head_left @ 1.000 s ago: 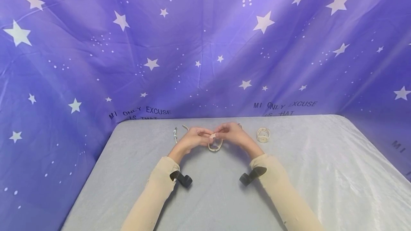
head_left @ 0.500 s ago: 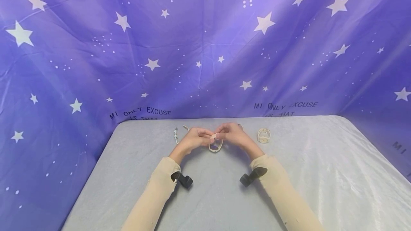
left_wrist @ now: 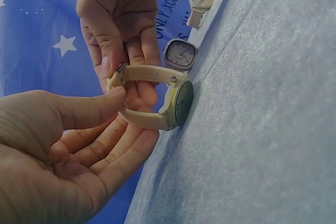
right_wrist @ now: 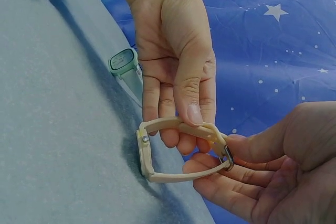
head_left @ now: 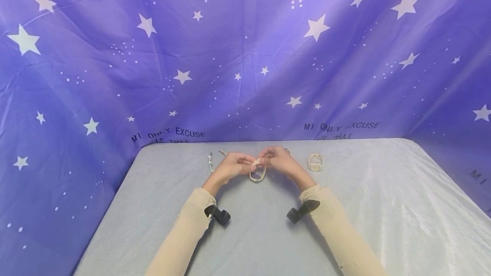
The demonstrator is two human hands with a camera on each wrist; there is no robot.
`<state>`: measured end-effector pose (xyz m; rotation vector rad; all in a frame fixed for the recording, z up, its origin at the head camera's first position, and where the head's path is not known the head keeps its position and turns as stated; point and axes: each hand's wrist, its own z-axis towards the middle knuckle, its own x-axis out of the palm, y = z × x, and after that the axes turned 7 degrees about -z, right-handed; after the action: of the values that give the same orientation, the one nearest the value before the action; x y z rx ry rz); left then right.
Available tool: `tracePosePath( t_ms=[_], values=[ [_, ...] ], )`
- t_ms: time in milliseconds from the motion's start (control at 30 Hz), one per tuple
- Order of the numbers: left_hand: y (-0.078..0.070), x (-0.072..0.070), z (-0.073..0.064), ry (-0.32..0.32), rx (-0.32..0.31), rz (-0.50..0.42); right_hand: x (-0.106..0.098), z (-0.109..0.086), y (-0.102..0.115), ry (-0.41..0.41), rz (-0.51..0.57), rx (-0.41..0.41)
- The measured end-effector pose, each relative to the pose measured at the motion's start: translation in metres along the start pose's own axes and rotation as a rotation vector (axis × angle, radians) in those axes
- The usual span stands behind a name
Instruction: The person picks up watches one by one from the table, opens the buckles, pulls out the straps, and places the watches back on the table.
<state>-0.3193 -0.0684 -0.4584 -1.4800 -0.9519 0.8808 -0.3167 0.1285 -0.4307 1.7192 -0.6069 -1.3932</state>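
Both hands hold a cream-strapped wristwatch (left_wrist: 184, 102) just above the table, its strap bent into a closed loop with the case at the near side. The left hand (head_left: 232, 166) pinches the strap (right_wrist: 176, 176) between thumb and fingers. Opposite it, the right hand (head_left: 281, 159) pinches the strap near its metal buckle (right_wrist: 227, 158). In the right wrist view, one strap end passes to the buckle; how far it is fastened I cannot tell. The dark dial faces away from the hands in the left wrist view.
A pale green watch (right_wrist: 125, 62) lies left of the hands. Behind the right hand is a square-faced watch (left_wrist: 180, 54), and farther right stands another cream watch (head_left: 315, 162). The grey cloth-covered table (head_left: 253, 233) ends at a purple star-printed curtain (head_left: 245, 54).
The right hand's fingertips have shifted slightly right, so more of the strap's top shows between the hands. The left hand and the watch are almost still.
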Motion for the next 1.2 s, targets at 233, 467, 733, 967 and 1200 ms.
tracePosePath(
  t_ms=[233,467,733,967,1200],
  values=[
    [-0.0016,-0.0021,-0.0009,0.001,0.007,0.027,0.003,-0.0006,-0.002,-0.008,0.041,0.007],
    [-0.0015,-0.0034,-0.0007,0.004,0.009,0.023,0.0056,-0.0023,-0.0051,-0.047,0.011,-0.022],
    [0.0013,-0.0041,0.0023,-0.017,0.009,0.01,0.0068,-0.0005,-0.0057,-0.038,0.078,-0.025],
    [0.0004,-0.0037,0.0027,-0.034,0.001,0.013,0.0076,0.0016,-0.0067,-0.021,0.165,-0.013],
    [-0.0001,-0.0029,0.0014,-0.032,-0.006,0.006,0.008,0.0022,-0.0079,-0.008,0.153,-0.033]
  ],
)
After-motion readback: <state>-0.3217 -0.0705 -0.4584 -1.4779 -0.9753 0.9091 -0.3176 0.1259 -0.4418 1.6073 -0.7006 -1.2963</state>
